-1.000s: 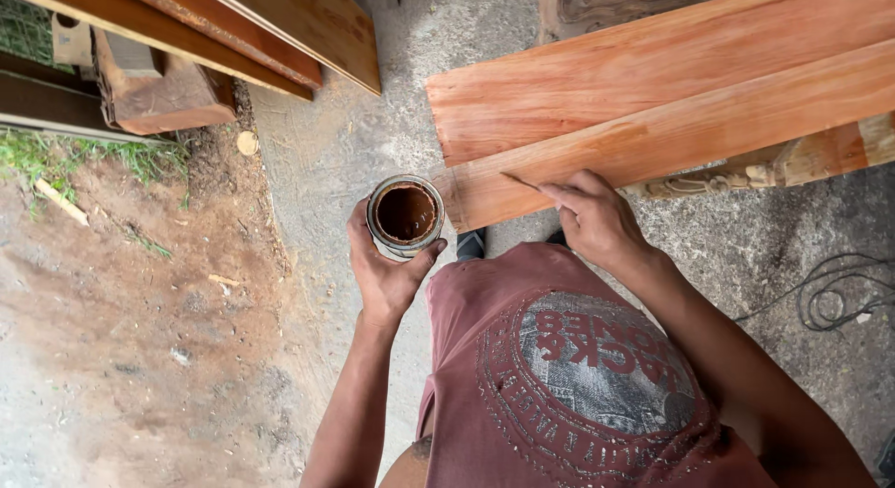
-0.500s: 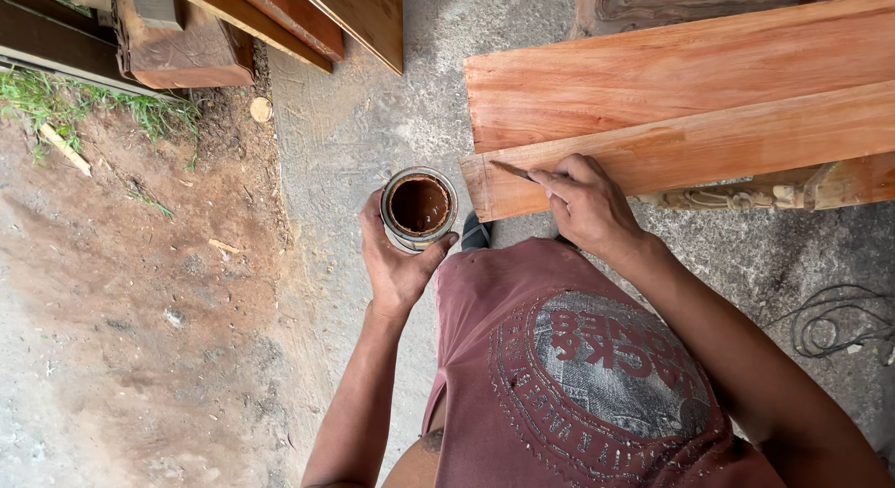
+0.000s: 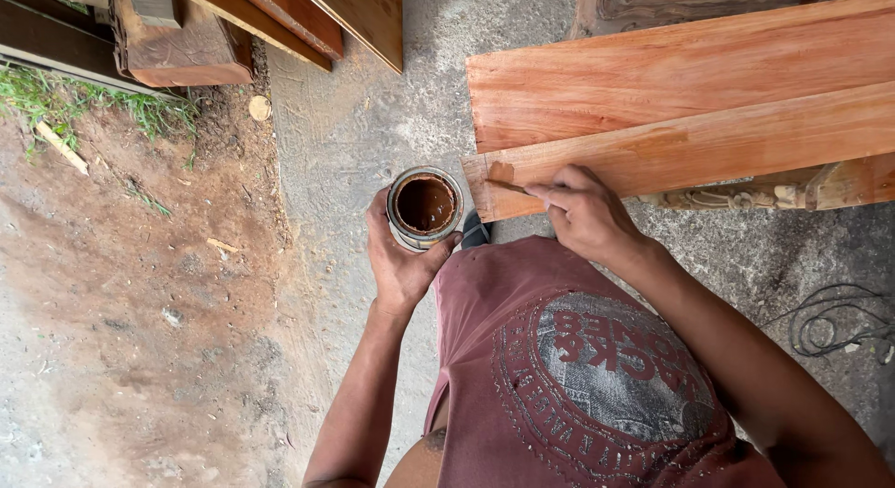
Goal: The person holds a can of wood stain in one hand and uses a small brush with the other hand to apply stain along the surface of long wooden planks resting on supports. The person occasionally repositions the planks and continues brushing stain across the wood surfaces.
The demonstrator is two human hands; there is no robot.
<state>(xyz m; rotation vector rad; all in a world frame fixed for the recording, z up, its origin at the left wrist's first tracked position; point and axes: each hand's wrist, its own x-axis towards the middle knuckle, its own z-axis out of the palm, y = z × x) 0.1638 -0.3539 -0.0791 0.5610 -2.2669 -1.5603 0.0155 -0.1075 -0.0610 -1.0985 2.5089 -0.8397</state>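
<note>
Left hand [image 3: 401, 260]: grip wrapped shut around a small round tin [image 3: 425, 207], held upright in the air just off the near left corner of the planks, not touching them.
Tin: open top, dark brown liquid inside, rim stained.
Right hand [image 3: 585, 213]: fingers pinched tight on a thin brush [image 3: 508, 184]; hand rests on the lower plank [image 3: 709, 148] near its left end.
Brush: tip lies flat on the lower plank, close to the left end edge, pointing left; a darker wet patch sits just above it.
Upper plank [image 3: 671, 73]: lies behind the lower one, long edges touching, left end edges nearly flush.
Plank edges: the left ends are cut square and hang over the concrete floor [image 3: 373, 124].
Open room: bare concrete between the plank ends and the stacked dark boards [image 3: 280, 17] at upper left; dirt ground [image 3: 140, 311] wide open to the left.
Right side: a coiled black cable [image 3: 830, 325] lies on the concrete, well apart from both hands.
</note>
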